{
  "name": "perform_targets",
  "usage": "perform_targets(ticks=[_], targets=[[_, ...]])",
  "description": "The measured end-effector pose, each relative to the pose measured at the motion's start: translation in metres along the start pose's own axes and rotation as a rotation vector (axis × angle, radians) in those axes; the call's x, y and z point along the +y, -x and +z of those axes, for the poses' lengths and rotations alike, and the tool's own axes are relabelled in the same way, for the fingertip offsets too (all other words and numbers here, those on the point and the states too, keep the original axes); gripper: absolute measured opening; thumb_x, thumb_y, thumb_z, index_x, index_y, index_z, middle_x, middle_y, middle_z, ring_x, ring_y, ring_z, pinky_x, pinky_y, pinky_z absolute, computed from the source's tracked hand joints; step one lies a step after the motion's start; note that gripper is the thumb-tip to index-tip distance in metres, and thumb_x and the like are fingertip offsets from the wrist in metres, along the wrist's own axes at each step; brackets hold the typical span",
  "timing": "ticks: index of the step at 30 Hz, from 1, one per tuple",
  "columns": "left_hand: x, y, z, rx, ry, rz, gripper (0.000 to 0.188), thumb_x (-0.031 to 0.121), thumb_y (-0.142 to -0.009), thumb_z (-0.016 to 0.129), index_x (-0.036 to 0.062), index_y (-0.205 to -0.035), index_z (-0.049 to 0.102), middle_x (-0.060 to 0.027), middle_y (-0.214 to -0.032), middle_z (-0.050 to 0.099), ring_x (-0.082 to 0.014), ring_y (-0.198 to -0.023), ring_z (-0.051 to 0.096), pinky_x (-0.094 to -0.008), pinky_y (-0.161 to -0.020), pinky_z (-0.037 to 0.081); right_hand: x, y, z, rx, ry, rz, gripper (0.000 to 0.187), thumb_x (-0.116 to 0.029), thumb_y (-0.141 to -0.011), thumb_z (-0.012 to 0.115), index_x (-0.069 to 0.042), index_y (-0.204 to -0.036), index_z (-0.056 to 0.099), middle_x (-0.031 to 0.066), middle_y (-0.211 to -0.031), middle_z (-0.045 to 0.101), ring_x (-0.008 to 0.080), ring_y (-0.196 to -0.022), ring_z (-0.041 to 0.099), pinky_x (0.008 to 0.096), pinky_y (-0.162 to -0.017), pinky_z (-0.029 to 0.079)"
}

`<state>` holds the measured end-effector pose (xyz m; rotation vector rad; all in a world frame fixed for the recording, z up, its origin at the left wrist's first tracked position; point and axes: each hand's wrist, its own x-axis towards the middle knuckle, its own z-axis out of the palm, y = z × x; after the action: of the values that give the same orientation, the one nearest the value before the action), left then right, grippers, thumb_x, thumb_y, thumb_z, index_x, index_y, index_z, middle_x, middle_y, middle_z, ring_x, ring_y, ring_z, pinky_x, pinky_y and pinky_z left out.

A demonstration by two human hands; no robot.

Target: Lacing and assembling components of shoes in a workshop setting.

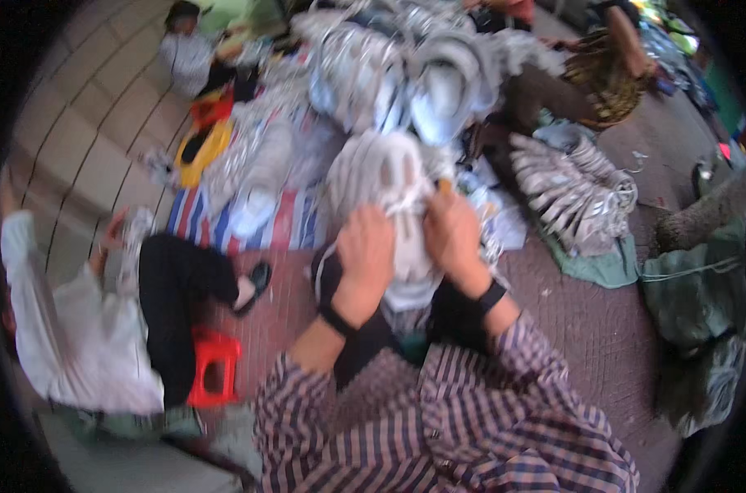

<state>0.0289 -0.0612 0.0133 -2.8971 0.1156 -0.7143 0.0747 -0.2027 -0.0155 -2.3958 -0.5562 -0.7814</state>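
Observation:
Between my knees stands a bundle of nested off-white pieces [373, 168] that look like shoe uppers, blurred by motion. A thin white cord [406, 200] crosses its top between my hands. My left hand [365, 245] is closed on the cord at the bundle's left side, and a loose length hangs beside the wrist. On the right side, my right hand [453, 234] is closed too, apparently on the same cord. A small yellow-orange bit [445, 186] shows at its fingers; I cannot make out what it is.
More stacked pieces [447, 82] lie ahead on a striped sheet [262, 222]. A fanned bundle [574, 193] rests on green cloth at right, near green sacks [693, 287]. A person in white [94, 337] sits at left by a red stool [214, 370]; others sit farther off.

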Motion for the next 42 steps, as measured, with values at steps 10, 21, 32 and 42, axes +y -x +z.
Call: perform_targets(ticks=[10,21,32,42], targets=[[-0.023,-0.003,-0.020,0.167,-0.013,0.337,0.011,0.014,-0.070,0.056,0.0114,-0.081,0.057,-0.0033,-0.079,0.047,-0.0175,-0.076,0.049,-0.0302,-0.062,0.037,0.006,-0.003,-0.002,-0.097,-0.297,0.090,0.023,-0.008,-0.077,0.058,-0.003,-0.100,0.061,0.0139,-0.085,0.060,0.0262,-0.075,0.060,0.0334,-0.066,0.047],[-0.032,-0.026,-0.001,0.052,-0.052,0.776,0.014,0.016,-0.068,0.056,0.0058,-0.075,0.061,-0.0049,-0.079,0.048,-0.0183,-0.076,0.053,-0.0312,-0.061,0.043,0.011,0.004,-0.016,-0.142,-0.304,0.021,0.027,-0.005,-0.071,0.058,-0.006,-0.098,0.061,0.0161,-0.086,0.057,0.0347,-0.080,0.056,0.0409,-0.070,0.044],[0.037,0.010,-0.004,-0.065,0.560,0.002,0.031,0.021,-0.081,0.060,0.0036,-0.098,0.042,-0.0147,-0.090,0.052,-0.0289,-0.082,0.059,-0.0366,-0.061,0.050,0.024,0.002,-0.022,-0.238,-0.487,0.099,0.030,-0.005,-0.076,0.053,-0.004,-0.105,0.062,0.0083,-0.078,0.052,0.0171,-0.066,0.052,0.0284,-0.061,0.042],[0.052,0.001,0.015,0.143,0.480,-0.026,0.017,0.008,-0.076,0.056,0.0042,-0.090,0.047,-0.0113,-0.086,0.050,-0.0258,-0.079,0.058,-0.0339,-0.059,0.049,0.027,-0.003,-0.031,-0.347,-0.534,0.145,0.032,-0.008,-0.076,0.054,-0.006,-0.107,0.063,0.0129,-0.082,0.058,0.0218,-0.073,0.060,0.0302,-0.067,0.046]])
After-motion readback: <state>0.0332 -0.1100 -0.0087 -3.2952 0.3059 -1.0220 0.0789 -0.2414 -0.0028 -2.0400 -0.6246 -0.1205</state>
